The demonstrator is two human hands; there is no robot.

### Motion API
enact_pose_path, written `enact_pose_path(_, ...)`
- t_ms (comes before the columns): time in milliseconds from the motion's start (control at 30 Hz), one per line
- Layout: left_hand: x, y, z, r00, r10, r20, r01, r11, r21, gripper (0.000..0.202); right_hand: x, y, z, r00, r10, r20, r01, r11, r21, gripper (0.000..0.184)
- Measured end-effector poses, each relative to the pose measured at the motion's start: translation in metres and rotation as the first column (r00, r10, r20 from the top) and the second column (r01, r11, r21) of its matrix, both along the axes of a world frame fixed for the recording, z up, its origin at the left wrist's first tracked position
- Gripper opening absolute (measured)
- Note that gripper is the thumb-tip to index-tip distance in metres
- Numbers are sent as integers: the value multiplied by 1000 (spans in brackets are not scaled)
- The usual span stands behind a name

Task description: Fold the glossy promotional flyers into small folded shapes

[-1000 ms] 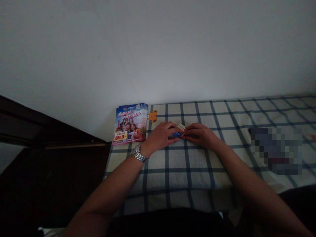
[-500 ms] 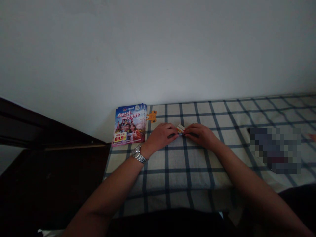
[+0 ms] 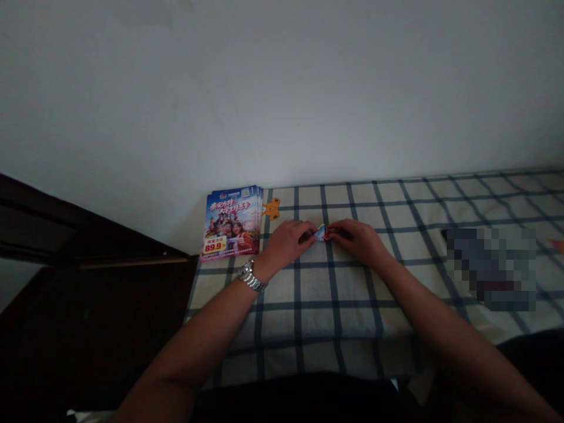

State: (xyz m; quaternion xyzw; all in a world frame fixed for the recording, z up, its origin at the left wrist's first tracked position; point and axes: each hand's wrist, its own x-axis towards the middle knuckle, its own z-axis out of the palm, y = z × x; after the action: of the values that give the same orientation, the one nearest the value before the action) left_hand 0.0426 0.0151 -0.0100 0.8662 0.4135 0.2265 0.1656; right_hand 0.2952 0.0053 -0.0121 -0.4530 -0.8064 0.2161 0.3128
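You are pinching a small paper [image 3: 322, 233] between both hands, the fingertips of your left hand [image 3: 288, 242] closing on its left end and those of your right hand [image 3: 359, 241] closing on its right end. The paper is showing blue and white, with red near your right fingers. You are keeping it above the middle of the checked cloth [image 3: 356, 294]; whether it is touching the cloth, you cannot tell. Your left wrist is wearing a watch [image 3: 252, 275]. Beyond it, leaflets [image 3: 231, 223] are lying stacked near the wall [image 3: 282, 88], with an orange bear [image 3: 271, 208] showing just beside them.
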Motion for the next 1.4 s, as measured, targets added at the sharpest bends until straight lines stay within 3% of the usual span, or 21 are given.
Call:
enact_pose_path(300, 6, -4, 2, 996, 82, 29, -82, 996, -27, 18, -3, 1, -3, 999, -38, -31, 39, 999, 1, 13)
enact_pose_path(667, 10, -5, 5, 994, 99, 40, -98, 994, -39, 21, -4, 2, -4, 998, -52, 23, 51, 998, 47, 15)
enact_pose_path(967, 10, -1, 0, 995, 58, 78, -57, 998, -8, 20, -3, 1, -5, 1000, -13, 17, 12, 998, 62, 20)
enact_pose_path(1167, 8, 1, -4, 998, -20, 52, 18, 999, 35, 18, -6, -1, -13, 994, -30, 108, 15, 991, 137, 46)
enact_pose_path(1400, 10, 0, -6, 998, 1, 60, -4, 999, 53, 16, -5, -2, -14, 993, -9, 120, -7, 990, 138, 36)
